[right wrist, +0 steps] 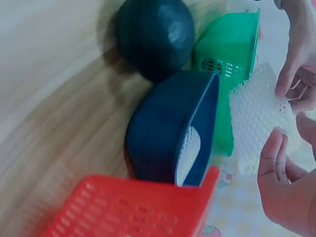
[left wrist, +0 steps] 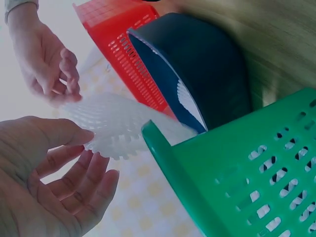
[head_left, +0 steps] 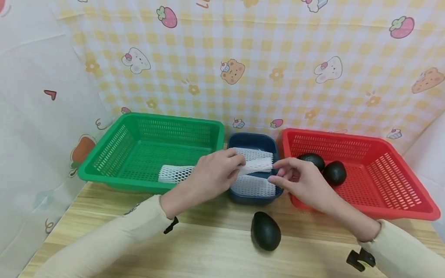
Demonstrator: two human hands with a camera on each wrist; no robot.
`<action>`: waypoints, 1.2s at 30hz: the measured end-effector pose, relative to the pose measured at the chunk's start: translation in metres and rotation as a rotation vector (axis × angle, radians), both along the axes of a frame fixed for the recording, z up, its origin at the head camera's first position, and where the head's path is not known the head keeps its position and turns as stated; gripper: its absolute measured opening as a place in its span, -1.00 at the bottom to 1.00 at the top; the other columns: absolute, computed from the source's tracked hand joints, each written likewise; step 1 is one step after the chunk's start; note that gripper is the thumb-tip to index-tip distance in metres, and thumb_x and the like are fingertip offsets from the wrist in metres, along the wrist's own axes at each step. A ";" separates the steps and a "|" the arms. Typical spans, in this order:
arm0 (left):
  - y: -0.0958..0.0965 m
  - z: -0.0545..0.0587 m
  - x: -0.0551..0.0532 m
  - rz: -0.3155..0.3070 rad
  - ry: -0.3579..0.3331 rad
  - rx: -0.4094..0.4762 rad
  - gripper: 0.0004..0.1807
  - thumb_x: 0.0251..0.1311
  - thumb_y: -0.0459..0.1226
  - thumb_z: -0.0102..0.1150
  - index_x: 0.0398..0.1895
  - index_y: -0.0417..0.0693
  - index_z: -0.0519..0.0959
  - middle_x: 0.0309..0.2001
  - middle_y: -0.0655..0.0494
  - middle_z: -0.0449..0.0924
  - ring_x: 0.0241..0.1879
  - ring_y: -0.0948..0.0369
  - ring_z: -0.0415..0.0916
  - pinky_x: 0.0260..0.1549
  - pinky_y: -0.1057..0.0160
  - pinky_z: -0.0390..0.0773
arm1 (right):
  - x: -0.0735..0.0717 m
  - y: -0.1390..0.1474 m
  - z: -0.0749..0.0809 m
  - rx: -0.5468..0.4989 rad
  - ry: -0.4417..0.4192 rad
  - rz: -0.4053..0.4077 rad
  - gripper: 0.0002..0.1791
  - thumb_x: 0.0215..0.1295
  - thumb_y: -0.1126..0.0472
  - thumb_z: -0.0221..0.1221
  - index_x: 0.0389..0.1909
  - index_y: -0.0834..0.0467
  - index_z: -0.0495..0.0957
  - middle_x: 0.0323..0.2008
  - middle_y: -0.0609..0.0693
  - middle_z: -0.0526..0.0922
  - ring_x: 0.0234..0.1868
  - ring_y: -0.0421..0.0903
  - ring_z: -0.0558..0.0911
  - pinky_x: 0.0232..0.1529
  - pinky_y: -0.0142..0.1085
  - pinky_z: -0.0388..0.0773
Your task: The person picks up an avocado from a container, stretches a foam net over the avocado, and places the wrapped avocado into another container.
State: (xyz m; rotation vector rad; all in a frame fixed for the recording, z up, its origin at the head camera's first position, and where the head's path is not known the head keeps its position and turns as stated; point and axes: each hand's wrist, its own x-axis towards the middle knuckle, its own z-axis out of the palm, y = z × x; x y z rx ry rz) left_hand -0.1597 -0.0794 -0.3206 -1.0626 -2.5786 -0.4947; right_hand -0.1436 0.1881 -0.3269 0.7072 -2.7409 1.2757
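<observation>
My left hand [head_left: 220,167] pinches one end of a white foam net sleeve [head_left: 257,165] between thumb and fingers, above the dark blue bin [head_left: 254,200]. At the sleeve's other end is my right hand [head_left: 302,178], its fingertips right at the edge and its thumb apart from them. In the right wrist view the sleeve [right wrist: 256,113] spreads flat between both hands. More white net sleeves [head_left: 252,186] lie inside the blue bin. A dark avocado [head_left: 266,231] rests on the table in front of the bin.
To the left stands a green basket [head_left: 121,182] with a white net sleeve [head_left: 174,173] in it, partly behind the left hand. On the right, a red basket [head_left: 389,209] holds dark avocados [head_left: 335,173]. A patterned cloth [head_left: 253,41] hangs behind the wooden table [head_left: 197,259].
</observation>
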 end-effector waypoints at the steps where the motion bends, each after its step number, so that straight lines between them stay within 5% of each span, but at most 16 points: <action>1: 0.001 0.000 0.000 -0.002 -0.002 -0.005 -0.87 0.28 -0.33 0.36 -0.13 0.00 0.70 -0.24 0.17 0.60 -0.31 0.22 0.53 -0.48 0.29 0.55 | -0.001 -0.002 0.000 -0.020 -0.030 -0.011 -0.59 0.26 0.11 0.43 0.05 0.21 0.64 -0.34 -0.03 0.62 -0.41 -0.07 0.60 -0.40 -0.32 0.60; 5: 0.004 -0.001 0.003 -0.004 -0.010 -0.031 -0.85 0.27 -0.32 0.38 -0.11 -0.02 0.70 -0.24 0.15 0.59 -0.34 0.20 0.51 -0.49 0.30 0.54 | -0.007 -0.009 -0.003 -0.073 -0.091 -0.053 -0.57 0.29 0.06 0.41 0.07 0.22 0.62 -0.37 0.04 0.61 -0.53 0.02 0.60 -0.48 -0.28 0.60; 12: 0.006 0.000 0.004 0.010 0.003 -0.063 -0.83 0.28 -0.29 0.38 -0.08 -0.02 0.69 -0.22 0.13 0.59 -0.34 0.19 0.51 -0.47 0.29 0.56 | -0.014 -0.012 -0.005 -0.131 -0.045 -0.109 -0.60 0.26 0.10 0.43 0.00 0.22 0.58 -0.36 0.09 0.57 -0.58 0.01 0.61 -0.50 -0.25 0.63; 20: 0.006 0.000 0.005 -0.007 0.011 -0.058 -0.84 0.28 -0.29 0.38 -0.10 -0.02 0.68 -0.26 0.12 0.55 -0.35 0.18 0.49 -0.49 0.30 0.55 | -0.013 -0.014 -0.011 -0.140 -0.111 -0.036 -0.60 0.27 0.15 0.43 0.03 0.20 0.56 -0.34 0.09 0.60 -0.54 0.09 0.61 -0.51 -0.12 0.63; 28: 0.005 -0.002 0.003 -0.037 -0.023 -0.050 -0.84 0.29 -0.28 0.36 -0.09 -0.03 0.68 -0.26 0.15 0.56 -0.35 0.21 0.49 -0.49 0.33 0.53 | -0.013 -0.013 -0.012 -0.170 -0.114 0.036 -0.77 0.31 0.17 0.39 -0.10 0.14 0.64 -0.52 0.10 0.59 -0.52 0.26 0.55 -0.54 -0.21 0.55; 36: -0.006 -0.003 0.001 -0.092 -0.090 -0.080 -0.59 0.26 -0.32 0.29 0.19 -0.03 0.57 -0.02 0.13 0.54 -0.17 0.22 0.49 -0.39 0.32 0.55 | -0.012 -0.007 -0.008 -0.201 -0.102 0.011 -0.81 0.30 0.20 0.39 -0.10 0.13 0.71 -0.33 0.07 0.60 -0.54 0.07 0.54 -0.51 -0.27 0.55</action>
